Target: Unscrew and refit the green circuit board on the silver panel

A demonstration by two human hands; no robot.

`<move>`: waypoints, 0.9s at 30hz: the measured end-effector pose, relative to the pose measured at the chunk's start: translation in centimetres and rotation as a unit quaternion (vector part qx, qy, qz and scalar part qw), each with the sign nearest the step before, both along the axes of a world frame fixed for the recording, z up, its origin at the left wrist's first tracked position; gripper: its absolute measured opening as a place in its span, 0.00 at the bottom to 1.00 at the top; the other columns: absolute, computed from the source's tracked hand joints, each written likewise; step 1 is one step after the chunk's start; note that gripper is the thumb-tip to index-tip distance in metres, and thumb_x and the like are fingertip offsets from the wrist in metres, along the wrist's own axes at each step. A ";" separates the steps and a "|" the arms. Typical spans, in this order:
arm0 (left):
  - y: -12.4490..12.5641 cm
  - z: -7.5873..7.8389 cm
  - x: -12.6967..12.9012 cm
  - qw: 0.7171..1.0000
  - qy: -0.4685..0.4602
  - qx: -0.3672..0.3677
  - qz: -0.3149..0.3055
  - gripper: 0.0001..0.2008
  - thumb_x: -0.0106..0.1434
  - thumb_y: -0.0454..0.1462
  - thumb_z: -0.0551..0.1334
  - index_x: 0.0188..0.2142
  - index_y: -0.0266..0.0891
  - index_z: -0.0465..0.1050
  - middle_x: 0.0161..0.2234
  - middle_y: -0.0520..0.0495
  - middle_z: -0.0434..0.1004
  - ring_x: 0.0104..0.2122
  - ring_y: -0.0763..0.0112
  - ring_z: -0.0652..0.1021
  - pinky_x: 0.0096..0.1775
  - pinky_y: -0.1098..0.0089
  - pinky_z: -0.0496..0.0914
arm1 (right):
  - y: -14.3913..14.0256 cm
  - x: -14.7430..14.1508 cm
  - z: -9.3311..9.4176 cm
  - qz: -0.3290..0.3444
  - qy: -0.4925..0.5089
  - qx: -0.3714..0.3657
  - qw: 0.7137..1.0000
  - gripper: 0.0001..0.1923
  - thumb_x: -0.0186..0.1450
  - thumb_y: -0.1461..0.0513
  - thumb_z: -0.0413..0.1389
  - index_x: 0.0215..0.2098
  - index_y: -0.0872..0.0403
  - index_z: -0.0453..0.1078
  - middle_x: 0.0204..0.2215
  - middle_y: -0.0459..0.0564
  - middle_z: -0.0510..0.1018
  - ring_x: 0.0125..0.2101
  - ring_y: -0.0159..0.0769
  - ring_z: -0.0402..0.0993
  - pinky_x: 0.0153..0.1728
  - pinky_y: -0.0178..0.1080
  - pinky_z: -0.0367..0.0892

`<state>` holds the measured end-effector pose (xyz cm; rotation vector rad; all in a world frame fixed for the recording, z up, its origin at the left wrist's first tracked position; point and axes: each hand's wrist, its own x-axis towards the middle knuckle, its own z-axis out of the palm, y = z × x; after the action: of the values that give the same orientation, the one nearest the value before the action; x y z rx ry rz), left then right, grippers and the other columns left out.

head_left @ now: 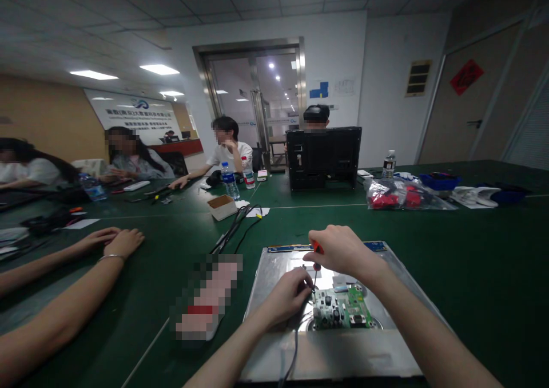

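A screwdriver (pixel 317 266) with a red and black handle stands nearly upright in my right hand (pixel 343 250), whose fingers are wrapped round the handle. Its shaft points down to the upper left corner of a green circuit board (pixel 338 308). Close by that corner, my left hand (pixel 289 291) has its fingertips pinched together near the screwdriver's tip; what they hold, if anything, is hidden. Under both hands lies a flat silvery metal panel (pixel 274 313), with a thin blue board strip (pixel 375 246) along its far edge. A dark cable (pixel 295 351) runs from beneath my left hand toward me.
Left of the panel sits a blurred pink object (pixel 210 302) beside black cables (pixel 235 228). Another person's hands (pixel 122 242) rest on the green table (pixel 484 262). Farther off are a small box (pixel 222 207), bottles (pixel 229 181), a black monitor (pixel 323 158) and a plastic bag (pixel 398 194).
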<state>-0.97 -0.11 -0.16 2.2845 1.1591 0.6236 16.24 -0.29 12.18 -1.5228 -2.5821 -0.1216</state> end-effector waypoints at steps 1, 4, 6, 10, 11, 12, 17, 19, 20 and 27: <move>0.0 0.0 0.0 1.000 0.000 -0.002 0.001 0.05 0.58 0.30 0.55 0.32 0.38 0.68 0.33 0.47 0.73 0.36 0.65 0.72 0.39 0.68 0.65 | 0.0 0.0 0.0 -0.003 -0.003 0.002 1.000 0.17 0.62 0.47 0.52 0.35 0.52 0.71 0.30 0.52 0.78 0.32 0.40 0.74 0.27 0.35 0.55; 0.0 -0.1 -0.1 1.000 -0.005 -0.005 -0.002 0.05 0.58 0.30 0.55 0.31 0.38 0.68 0.33 0.47 0.73 0.36 0.64 0.72 0.40 0.68 0.65 | -0.1 0.2 0.0 0.015 0.013 -0.010 1.000 0.17 0.62 0.48 0.52 0.35 0.52 0.71 0.31 0.51 0.79 0.32 0.40 0.74 0.27 0.36 0.55; 0.1 -0.2 -0.1 1.000 -0.009 -0.001 -0.007 0.04 0.58 0.30 0.55 0.31 0.38 0.68 0.33 0.47 0.73 0.36 0.64 0.71 0.40 0.68 0.65 | -0.2 0.5 0.0 0.039 0.037 -0.026 0.998 0.12 0.60 0.53 0.54 0.37 0.52 0.70 0.33 0.49 0.79 0.33 0.39 0.74 0.27 0.35 0.55; 0.3 -0.4 -0.1 1.000 -0.017 0.006 -0.013 0.05 0.57 0.29 0.55 0.31 0.37 0.68 0.33 0.47 0.73 0.36 0.64 0.71 0.40 0.68 0.64 | -0.4 0.6 -0.1 0.061 0.058 -0.036 0.996 0.12 0.56 0.64 0.54 0.39 0.51 0.68 0.34 0.48 0.79 0.33 0.37 0.73 0.25 0.35 0.52; 0.3 -0.4 0.0 1.000 -0.018 0.005 -0.013 0.05 0.57 0.29 0.55 0.31 0.37 0.68 0.33 0.47 0.73 0.36 0.64 0.71 0.40 0.68 0.64 | -0.4 0.5 -0.1 0.060 0.055 -0.034 0.996 0.12 0.56 0.64 0.54 0.39 0.51 0.68 0.33 0.47 0.79 0.33 0.38 0.73 0.25 0.35 0.52; 0.3 -0.4 0.0 1.000 -0.018 0.005 -0.012 0.05 0.57 0.29 0.55 0.31 0.38 0.68 0.33 0.47 0.73 0.36 0.64 0.71 0.40 0.68 0.64 | -0.4 0.4 -0.2 0.057 0.049 -0.028 0.997 0.12 0.57 0.64 0.53 0.40 0.51 0.68 0.33 0.48 0.79 0.33 0.38 0.73 0.25 0.35 0.52; 0.2 -0.5 -0.1 1.000 -0.011 0.005 -0.008 0.05 0.57 0.30 0.55 0.31 0.38 0.68 0.33 0.48 0.72 0.35 0.65 0.71 0.39 0.69 0.64 | -0.1 -0.2 -0.3 0.003 0.009 0.012 1.000 0.12 0.62 0.52 0.53 0.36 0.51 0.70 0.30 0.51 0.78 0.32 0.41 0.75 0.26 0.36 0.54; 0.2 -0.5 -0.1 1.000 -0.011 0.007 -0.011 0.05 0.57 0.29 0.55 0.31 0.38 0.68 0.33 0.48 0.72 0.35 0.65 0.71 0.39 0.69 0.64 | 0.0 -0.2 -0.3 -0.005 -0.001 0.019 1.000 0.17 0.64 0.48 0.50 0.33 0.51 0.71 0.30 0.52 0.78 0.32 0.43 0.75 0.27 0.36 0.55; 0.2 -0.6 -0.1 1.000 -0.013 0.007 -0.011 0.05 0.57 0.29 0.55 0.31 0.38 0.68 0.33 0.48 0.72 0.35 0.65 0.71 0.39 0.69 0.64 | 0.0 -0.1 -0.3 -0.003 -0.001 0.018 1.000 0.19 0.64 0.47 0.49 0.32 0.52 0.71 0.29 0.52 0.78 0.32 0.43 0.75 0.27 0.36 0.56; 0.2 -0.4 -0.1 1.000 -0.023 0.005 -0.014 0.05 0.57 0.30 0.55 0.32 0.37 0.68 0.34 0.47 0.73 0.36 0.65 0.71 0.40 0.69 0.64 | -0.4 0.3 -0.2 0.070 0.065 -0.025 0.995 0.11 0.58 0.63 0.54 0.40 0.51 0.66 0.34 0.47 0.78 0.34 0.37 0.73 0.25 0.35 0.51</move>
<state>-1.05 0.06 -0.56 2.2790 1.1030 0.6695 16.52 -0.71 11.95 -1.3135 -2.5943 0.0571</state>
